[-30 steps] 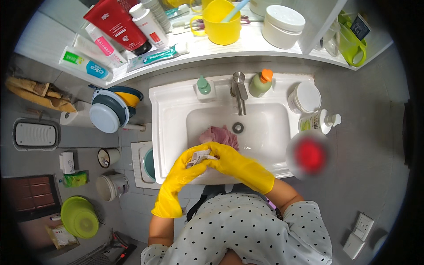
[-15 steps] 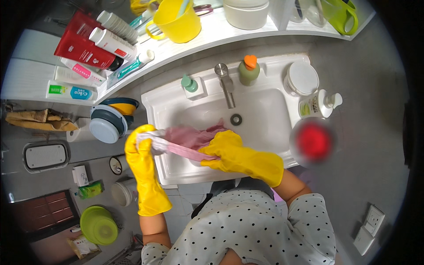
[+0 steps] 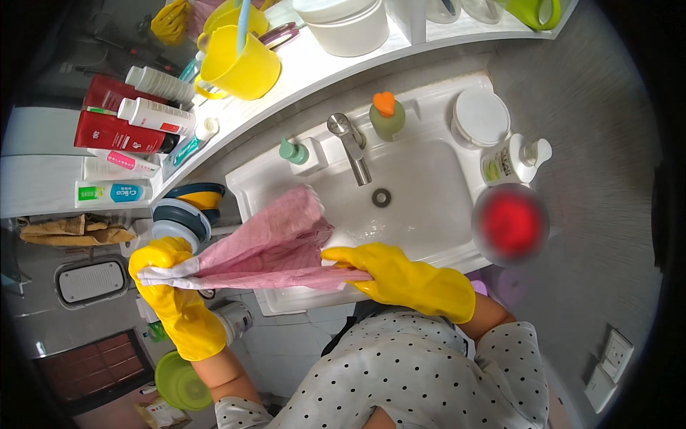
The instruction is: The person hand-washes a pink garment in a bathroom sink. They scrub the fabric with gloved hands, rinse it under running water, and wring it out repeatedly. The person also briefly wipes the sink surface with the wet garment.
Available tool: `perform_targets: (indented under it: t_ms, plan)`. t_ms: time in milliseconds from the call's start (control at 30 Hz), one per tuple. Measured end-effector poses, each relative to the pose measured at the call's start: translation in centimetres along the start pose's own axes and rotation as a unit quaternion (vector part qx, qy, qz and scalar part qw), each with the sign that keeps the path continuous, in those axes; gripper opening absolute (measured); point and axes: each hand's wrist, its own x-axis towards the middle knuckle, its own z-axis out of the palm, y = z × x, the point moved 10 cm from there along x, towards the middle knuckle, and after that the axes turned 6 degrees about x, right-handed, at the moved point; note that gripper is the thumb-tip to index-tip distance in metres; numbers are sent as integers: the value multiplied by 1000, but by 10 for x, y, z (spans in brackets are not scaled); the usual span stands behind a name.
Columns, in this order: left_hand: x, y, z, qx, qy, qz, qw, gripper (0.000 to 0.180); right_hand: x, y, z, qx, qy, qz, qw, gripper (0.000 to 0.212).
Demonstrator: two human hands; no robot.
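Observation:
Stretched between my hands is a pink cloth (image 3: 264,243) with a whitish end, its far part spread up over the left side of the white sink (image 3: 436,193). My left hand (image 3: 158,259), in a yellow rubber glove, is closed on the whitish end, out past the sink's left edge. In a matching glove, my right hand (image 3: 379,270) pinches the cloth's other end near the sink's front rim. Water drops show in the basin below the metal faucet (image 3: 350,148), beside the dark drain (image 3: 381,198).
Around the sink stand a green soap pump (image 3: 294,151), an orange-topped green bottle (image 3: 387,118), a white lidded tub (image 3: 481,116) and a white pump bottle (image 3: 513,159). A blurred red round thing (image 3: 510,224) is at the right. The shelf (image 3: 307,75) above holds tubes and a yellow cup (image 3: 239,63).
My left hand has moved left and slightly down, drawing the cloth out of the basin and spreading it wider. My right hand has shifted slightly right and down, still gripping. The view has turned a little.

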Motion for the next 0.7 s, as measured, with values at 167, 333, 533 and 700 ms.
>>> perform_targets:
  t_ms: [167, 333, 533, 700]
  plan:
    - [-23, -2, -18, 107, 77, -20, 991, 35, 9, 23, 26, 67, -90, -43, 993, 38]
    - [-33, -7, -20, 105, 53, -23, 993, 36, -11, 73, 35, 393, 29, 246, 886, 28]
    - [-42, -6, -12, 124, 3, -26, 992, 39, -3, 175, 71, 638, 20, 222, 737, 36]
    - [-47, -4, -12, 152, -4, -34, 988, 40, -13, 132, 53, 670, 34, 269, 691, 44]
